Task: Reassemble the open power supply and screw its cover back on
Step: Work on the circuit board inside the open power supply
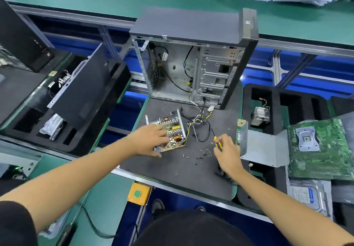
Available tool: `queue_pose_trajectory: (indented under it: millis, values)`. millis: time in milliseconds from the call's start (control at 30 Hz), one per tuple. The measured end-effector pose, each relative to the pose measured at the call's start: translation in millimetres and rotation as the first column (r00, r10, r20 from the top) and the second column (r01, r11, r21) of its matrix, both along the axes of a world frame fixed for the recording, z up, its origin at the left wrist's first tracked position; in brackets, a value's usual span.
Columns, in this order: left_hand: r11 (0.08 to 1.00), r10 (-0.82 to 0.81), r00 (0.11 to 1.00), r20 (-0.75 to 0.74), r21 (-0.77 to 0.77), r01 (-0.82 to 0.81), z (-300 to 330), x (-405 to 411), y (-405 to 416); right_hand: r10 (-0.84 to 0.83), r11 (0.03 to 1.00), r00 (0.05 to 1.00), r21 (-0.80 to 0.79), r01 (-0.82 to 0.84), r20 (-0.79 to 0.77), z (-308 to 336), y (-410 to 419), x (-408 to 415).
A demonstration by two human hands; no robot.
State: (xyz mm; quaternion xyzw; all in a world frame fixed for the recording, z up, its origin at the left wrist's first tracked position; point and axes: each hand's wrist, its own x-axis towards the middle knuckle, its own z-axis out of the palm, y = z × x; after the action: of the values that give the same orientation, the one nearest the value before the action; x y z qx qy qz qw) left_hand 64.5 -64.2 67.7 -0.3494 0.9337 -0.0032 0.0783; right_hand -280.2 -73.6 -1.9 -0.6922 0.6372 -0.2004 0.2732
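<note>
The open power supply (172, 128) lies on the dark mat (183, 167), its circuit board, heatsinks and copper coil exposed, with a cable bundle (199, 123) trailing to the right. My left hand (151, 140) rests on the board's near left side, fingers spread over it. My right hand (227, 150) grips a yellow-and-black screwdriver (216, 138), its shaft pointing up-left. Several small dark screws (201, 153) lie loose on the mat between my hands. The bent grey metal cover (264, 148) lies at the right edge of the mat.
An open, empty computer case (193, 61) stands behind the power supply. A green motherboard (321, 148) and a cooler in a black foam tray (260, 115) are on the right. A black side panel (84, 88) leans over foam trays on the left. A yellow button box (138, 194) hangs below the bench.
</note>
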Motion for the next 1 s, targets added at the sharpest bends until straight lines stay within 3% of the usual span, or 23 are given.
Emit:
queue_pose_trajectory:
  millis: [200,367,600,800,1000]
  values:
    - [0.920,0.119,0.947,0.299,0.326,-0.219,22,41,-37,-0.006,1.000,1.000,0.028,0.006,-0.001,0,-3,5]
    - [0.964,-0.051,0.937,0.346,0.263,-0.044,-4,31,-36,0.000,1.000,1.000,-0.003,0.000,-0.008,6,-7,8]
    - [0.976,0.005,0.979,0.203,0.212,-0.049,-22,28,-21,0.001,1.000,0.999,0.002,-0.001,-0.035,14,-12,7]
    - [0.966,0.182,0.980,0.085,0.169,-0.194,-42,7,7,-0.024,1.000,0.999,0.006,0.024,-0.047,15,-17,9]
    - [0.891,0.426,0.905,0.003,0.175,-0.420,-64,-33,30,-0.038,0.999,0.997,0.013,0.039,-0.070,15,-15,11]
